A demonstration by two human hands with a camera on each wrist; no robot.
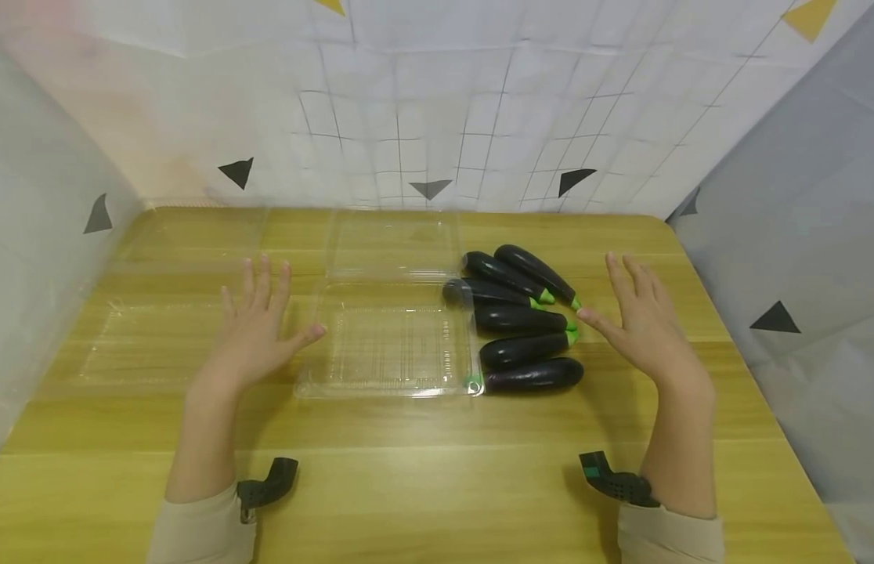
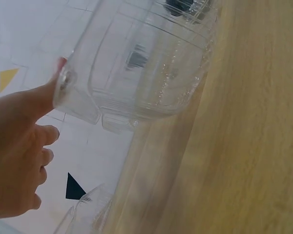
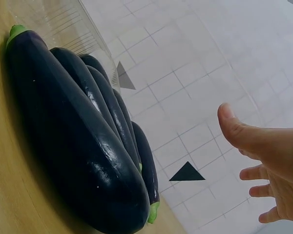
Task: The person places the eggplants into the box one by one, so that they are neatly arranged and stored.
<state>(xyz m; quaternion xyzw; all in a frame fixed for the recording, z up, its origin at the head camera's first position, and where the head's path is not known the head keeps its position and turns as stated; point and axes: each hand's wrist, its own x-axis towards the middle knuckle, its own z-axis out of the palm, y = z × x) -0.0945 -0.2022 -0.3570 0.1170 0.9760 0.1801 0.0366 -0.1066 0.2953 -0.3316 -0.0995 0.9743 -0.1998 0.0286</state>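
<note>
Several dark purple eggplants [image 1: 532, 376] with green stem ends lie in a loose column right of centre on the table. Beside them, at the middle, sits a clear plastic container [image 1: 391, 388] with its lid [image 1: 395, 243] folded back. My left hand [image 1: 250, 337] hovers between this container and a second clear one, its fingers spread and holding nothing. To the right of the eggplants my right hand [image 1: 644, 325] is held up with fingers extended, also free of any object. In the right wrist view the nearest eggplant [image 3: 78, 131] looms large, apart from the right hand [image 3: 268, 161].
Another clear container [image 1: 155, 376] stands at the left of the wooden table [image 1: 437, 486], faint against the wood. White sheets with grid lines and dark triangles form a wall [image 1: 437, 102] behind the table. Grey-white sheets hang at both sides.
</note>
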